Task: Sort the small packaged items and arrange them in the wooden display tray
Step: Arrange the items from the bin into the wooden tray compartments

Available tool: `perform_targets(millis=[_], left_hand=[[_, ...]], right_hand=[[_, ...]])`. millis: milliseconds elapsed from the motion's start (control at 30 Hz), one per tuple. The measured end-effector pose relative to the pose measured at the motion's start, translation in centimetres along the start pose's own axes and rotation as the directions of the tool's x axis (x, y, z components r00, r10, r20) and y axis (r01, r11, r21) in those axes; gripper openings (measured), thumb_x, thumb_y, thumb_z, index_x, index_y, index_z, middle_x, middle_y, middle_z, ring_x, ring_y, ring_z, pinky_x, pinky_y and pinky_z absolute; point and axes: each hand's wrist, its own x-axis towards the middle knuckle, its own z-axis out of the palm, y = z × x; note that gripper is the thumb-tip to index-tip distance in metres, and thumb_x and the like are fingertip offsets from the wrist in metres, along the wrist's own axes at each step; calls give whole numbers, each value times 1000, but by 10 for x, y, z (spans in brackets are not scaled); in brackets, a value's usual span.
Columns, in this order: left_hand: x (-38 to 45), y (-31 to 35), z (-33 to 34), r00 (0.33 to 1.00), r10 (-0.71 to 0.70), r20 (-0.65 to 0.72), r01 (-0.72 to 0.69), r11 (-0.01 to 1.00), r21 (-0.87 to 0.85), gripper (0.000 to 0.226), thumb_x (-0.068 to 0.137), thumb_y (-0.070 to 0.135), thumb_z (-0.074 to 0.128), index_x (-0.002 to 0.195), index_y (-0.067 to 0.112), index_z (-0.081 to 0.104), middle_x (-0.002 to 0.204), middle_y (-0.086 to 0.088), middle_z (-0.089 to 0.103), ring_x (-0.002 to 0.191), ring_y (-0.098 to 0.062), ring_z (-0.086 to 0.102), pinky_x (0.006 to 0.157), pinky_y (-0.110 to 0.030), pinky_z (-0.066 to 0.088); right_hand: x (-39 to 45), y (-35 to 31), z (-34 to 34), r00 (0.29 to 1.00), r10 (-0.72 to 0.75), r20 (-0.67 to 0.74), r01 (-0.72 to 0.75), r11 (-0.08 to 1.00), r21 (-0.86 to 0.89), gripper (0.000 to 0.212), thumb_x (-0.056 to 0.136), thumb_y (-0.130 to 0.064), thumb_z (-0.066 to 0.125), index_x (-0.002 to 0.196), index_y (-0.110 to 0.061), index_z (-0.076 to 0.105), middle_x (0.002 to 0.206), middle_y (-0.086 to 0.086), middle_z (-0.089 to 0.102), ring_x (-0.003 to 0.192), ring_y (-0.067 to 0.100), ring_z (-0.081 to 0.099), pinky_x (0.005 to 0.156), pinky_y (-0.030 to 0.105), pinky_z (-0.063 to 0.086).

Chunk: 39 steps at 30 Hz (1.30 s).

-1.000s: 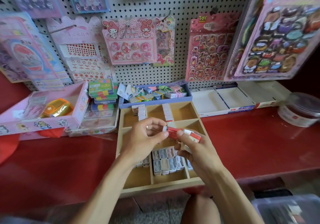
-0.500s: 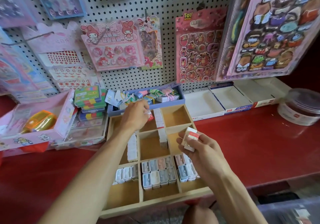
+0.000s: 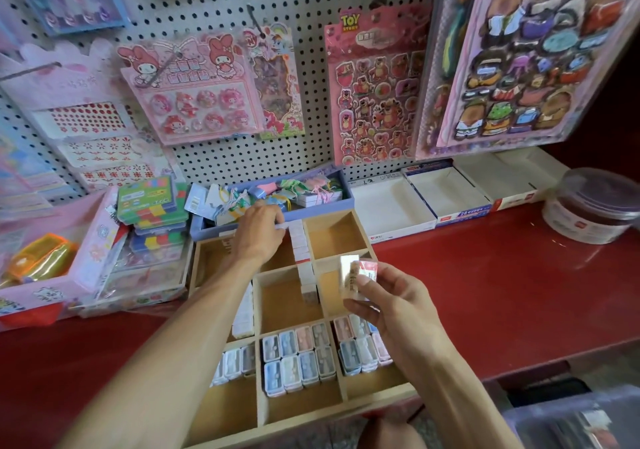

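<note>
The wooden display tray [image 3: 291, 306] lies on the red counter, split into several compartments. Its front compartments hold rows of pastel small packs [image 3: 298, 356]. A line of white-and-red packets [image 3: 302, 258] stands along the middle divider. My left hand [image 3: 259, 232] reaches to the tray's back edge, fingers curled down on a small white packet [image 3: 288, 227] at the head of that line. My right hand [image 3: 394, 299] hovers over the tray's right side and pinches a few red-and-white packets [image 3: 356, 273] between thumb and fingers.
A blue box of tagged trinkets [image 3: 277, 194] sits just behind the tray. White open boxes [image 3: 391, 206] and a round lidded tub [image 3: 595, 209] stand to the right. Colourful block packs [image 3: 152, 202] and a pink box [image 3: 86, 265] crowd the left. Sticker sheets hang on the pegboard [image 3: 311, 15].
My left hand took one packet from the right hand, carried it to the back of the tray and now sets it by the divider row. The right hand stayed over the tray.
</note>
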Motion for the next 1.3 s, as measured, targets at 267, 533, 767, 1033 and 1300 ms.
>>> perform_targets(millis=[267, 533, 767, 1033, 1300], left_hand=[[-34, 20, -37, 998, 28, -56, -36, 987, -153, 11, 92, 24, 62, 100, 21, 70, 104, 0, 68, 89, -13, 62, 76, -29, 49], [-127, 48, -73, 941, 205, 270, 64, 675, -735, 26, 82, 14, 77, 99, 33, 71, 91, 10, 72, 80, -10, 68, 70, -25, 55], [-156, 2, -102, 978, 64, 200, 100, 697, -710, 24, 83, 3, 73, 92, 25, 68, 80, 18, 68, 73, -5, 65, 66, -25, 54], [-166, -82, -109, 988, -118, 97, 152, 833, -531, 36, 76, -2, 74, 84, 33, 65, 80, 9, 68, 68, -6, 63, 75, -34, 52], [-150, -86, -82, 993, -86, 85, 110, 938, -330, 22, 82, 9, 71, 81, 30, 64, 88, 9, 65, 79, -11, 63, 67, -21, 45]], right_hand=[[-11, -5, 2, 999, -47, -24, 46, 999, -21, 14, 97, -3, 60, 107, -4, 70, 100, 14, 76, 91, 25, 73, 82, 33, 59], [-25, 0, 20, 996, -71, 48, 76, 992, -102, 10, 95, -3, 63, 103, -4, 69, 90, 7, 77, 83, 17, 72, 77, 29, 56], [-42, 4, 37, 996, -90, 18, 91, 975, -203, 9, 88, -8, 73, 94, -2, 70, 86, 13, 74, 77, 18, 68, 76, 31, 58], [-50, 9, 47, 996, -71, -45, 56, 961, -272, 10, 90, -14, 74, 88, -9, 66, 79, 6, 71, 62, 11, 59, 57, 25, 49], [-52, 9, 50, 998, -57, -37, 45, 963, -265, 14, 88, -14, 75, 86, -12, 62, 85, 8, 75, 66, 13, 62, 59, 26, 50]])
